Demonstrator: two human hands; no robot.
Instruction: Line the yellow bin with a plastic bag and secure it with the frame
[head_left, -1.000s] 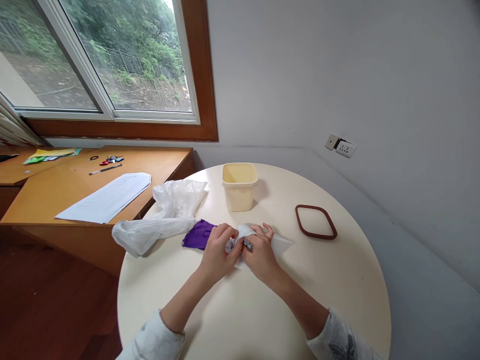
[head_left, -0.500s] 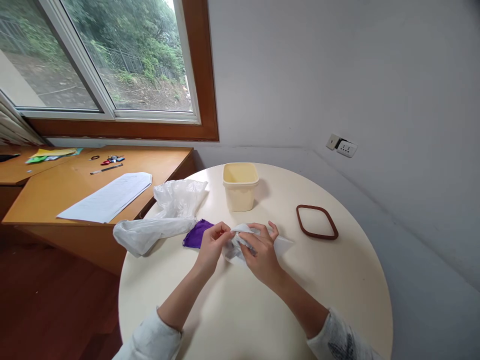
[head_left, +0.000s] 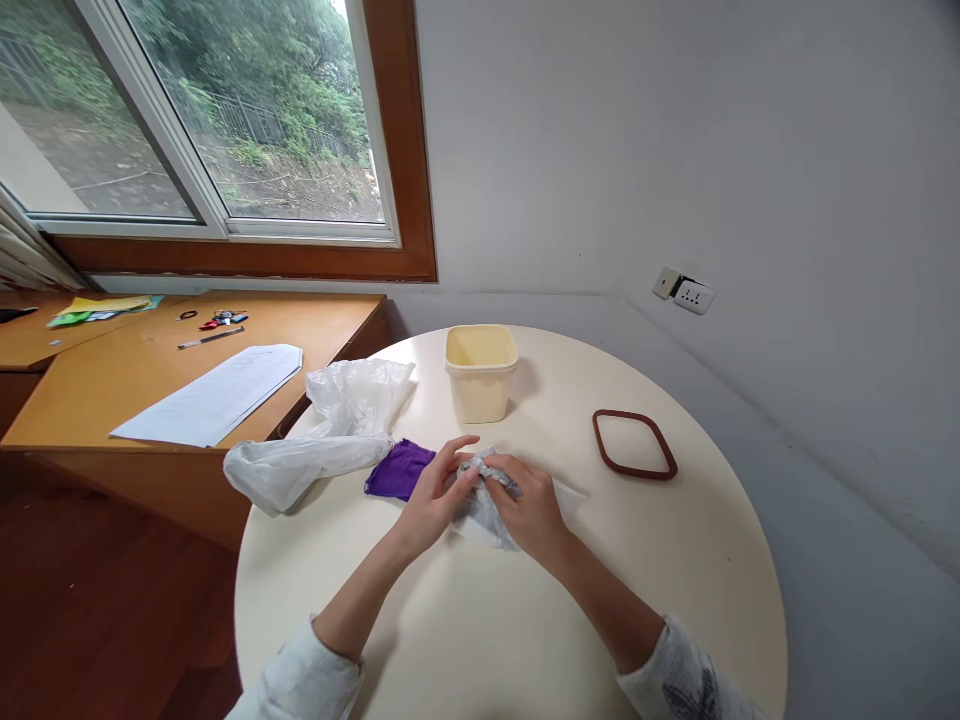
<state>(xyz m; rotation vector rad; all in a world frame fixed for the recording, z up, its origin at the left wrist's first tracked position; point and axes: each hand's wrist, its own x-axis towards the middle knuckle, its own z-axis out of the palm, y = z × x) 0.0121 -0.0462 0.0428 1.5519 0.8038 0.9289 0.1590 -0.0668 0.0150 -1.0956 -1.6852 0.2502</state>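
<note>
Between my hands is a thin, whitish plastic bag (head_left: pixel 486 518), its upper part gathered and crumpled. My left hand (head_left: pixel 435 497) pinches the gathered part from the left, thumb against it and the index finger stretched out above. From the right, my right hand (head_left: pixel 531 505) closes its fingers on the same bunched plastic and hides part of it. A loose flap of the bag spreads flat on the table beyond my right hand. Close to my left hand lies a purple cloth (head_left: pixel 397 470).
A cream plastic bin (head_left: pixel 480 395) stands behind my hands on the round white table (head_left: pixel 465 640). Another clear plastic bag (head_left: pixel 360 395) and a rolled whitish one (head_left: pixel 292 468) lie at left. A brown rounded frame (head_left: pixel 636 472) lies at right. Papers (head_left: pixel 217 395) rest on the wooden desk.
The upper part of the bag is now bunched up more tightly. My left hand has shifted slightly right, and my right hand's fingers, spread before, have closed in on the plastic.
</note>
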